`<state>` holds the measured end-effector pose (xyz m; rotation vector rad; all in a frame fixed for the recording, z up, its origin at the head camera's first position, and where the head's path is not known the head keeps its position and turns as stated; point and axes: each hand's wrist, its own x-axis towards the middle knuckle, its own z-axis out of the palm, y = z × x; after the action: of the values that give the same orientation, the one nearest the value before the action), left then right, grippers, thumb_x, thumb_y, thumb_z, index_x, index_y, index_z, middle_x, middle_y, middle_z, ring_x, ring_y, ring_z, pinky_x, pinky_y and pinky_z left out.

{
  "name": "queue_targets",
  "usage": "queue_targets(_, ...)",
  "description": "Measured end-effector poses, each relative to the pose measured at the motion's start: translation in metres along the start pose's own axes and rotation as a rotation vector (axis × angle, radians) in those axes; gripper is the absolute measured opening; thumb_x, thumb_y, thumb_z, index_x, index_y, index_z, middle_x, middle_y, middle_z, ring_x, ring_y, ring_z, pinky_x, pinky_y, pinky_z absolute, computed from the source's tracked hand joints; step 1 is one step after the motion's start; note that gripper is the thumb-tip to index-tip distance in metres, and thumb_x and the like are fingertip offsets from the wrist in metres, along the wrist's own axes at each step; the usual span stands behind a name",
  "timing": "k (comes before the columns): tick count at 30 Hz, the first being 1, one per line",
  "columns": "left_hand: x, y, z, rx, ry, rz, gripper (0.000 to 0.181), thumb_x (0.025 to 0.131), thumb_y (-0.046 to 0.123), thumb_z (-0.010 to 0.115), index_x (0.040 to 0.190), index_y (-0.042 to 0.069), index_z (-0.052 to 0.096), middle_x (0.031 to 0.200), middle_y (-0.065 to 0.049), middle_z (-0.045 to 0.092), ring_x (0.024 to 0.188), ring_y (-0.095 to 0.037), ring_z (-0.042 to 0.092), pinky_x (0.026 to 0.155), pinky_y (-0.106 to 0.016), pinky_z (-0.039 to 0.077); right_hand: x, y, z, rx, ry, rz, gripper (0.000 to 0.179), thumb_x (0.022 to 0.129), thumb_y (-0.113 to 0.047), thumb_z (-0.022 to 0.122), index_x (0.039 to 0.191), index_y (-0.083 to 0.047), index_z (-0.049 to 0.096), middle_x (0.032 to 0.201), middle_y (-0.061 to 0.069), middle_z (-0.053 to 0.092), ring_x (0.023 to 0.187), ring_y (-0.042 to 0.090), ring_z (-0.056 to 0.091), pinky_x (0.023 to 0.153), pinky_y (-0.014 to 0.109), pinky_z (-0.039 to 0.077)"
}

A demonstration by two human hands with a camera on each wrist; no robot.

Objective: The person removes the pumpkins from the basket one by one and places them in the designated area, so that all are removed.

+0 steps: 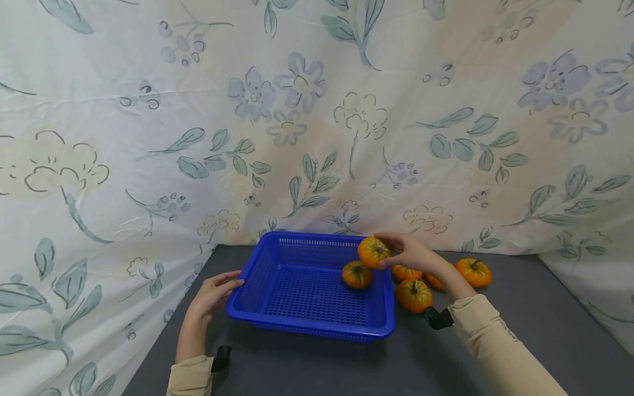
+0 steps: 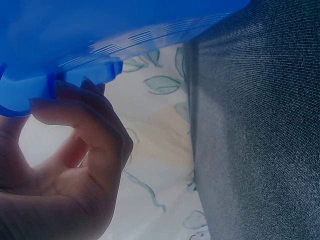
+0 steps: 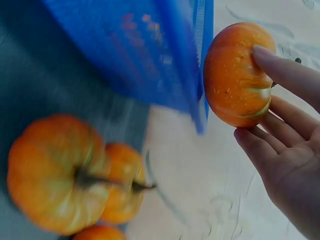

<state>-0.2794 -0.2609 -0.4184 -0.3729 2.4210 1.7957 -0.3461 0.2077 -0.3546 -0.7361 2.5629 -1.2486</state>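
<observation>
My right hand (image 1: 412, 254) grips a small orange pumpkin (image 1: 373, 252) over the right rim of a blue plastic basket (image 1: 317, 324). In the right wrist view, thumb and fingers hold this pumpkin (image 3: 237, 75) from its stem side, close beside the basket wall (image 3: 145, 55). A second pumpkin (image 1: 356, 274), greener, sits inside the basket near its right wall. At the left rim, my left hand (image 1: 213, 294) holds the basket's edge. Seen from the left wrist, curled fingers (image 2: 82, 117) hook at the blue rim (image 2: 20, 95), with the thumb on the other side.
Right of the basket, several pumpkins stand on the dark grey table (image 1: 317, 368), among them one close by (image 1: 414, 296) and one farther right (image 1: 473, 273). A floral cloth (image 1: 307, 137) hangs behind the table and along its sides.
</observation>
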Motion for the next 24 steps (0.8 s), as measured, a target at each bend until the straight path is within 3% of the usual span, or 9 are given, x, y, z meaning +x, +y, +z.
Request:
queue_targets(6,0.001,0.000,-0.001,0.000,-0.003,-0.002,0.059,0.091,0.032,0.068,0.141,0.004,0.050,0.139,-0.021,0.054,0.102,-0.018,0.067,0.082,-0.036,0.058,-0.025,0.016,-0.016,-0.029,0.052,0.068,0.076,0.087,-0.028,0.074,0.148,-0.002,0.037,0.154,0.023,0.035,0.144,0.044,0.029,0.113,0.058,0.029)
queue_targets(13,0.001,-0.002,-0.002,0.007,-0.004,-0.001,0.060,0.092,0.032,0.067,0.141,0.004,0.049,0.140,-0.021,0.054,0.103,-0.019,0.066,0.082,-0.037,0.057,-0.057,0.036,-0.029,-0.040,0.082,0.096,0.076,0.087,-0.026,0.074,0.147,0.003,0.037,0.151,0.029,0.037,0.140,0.048,0.032,0.110,0.060,0.033)
queue_targets(24,0.000,0.000,-0.003,0.026,-0.025,0.019,0.060,0.092,0.033,0.067,0.141,0.004,0.049,0.141,-0.021,0.053,0.106,-0.019,0.064,0.085,-0.036,0.057,-0.103,0.076,-0.043,-0.122,0.027,0.188,0.079,0.084,-0.027,0.076,0.143,0.011,0.039,0.144,0.036,0.041,0.133,0.051,0.041,0.100,0.052,0.045)
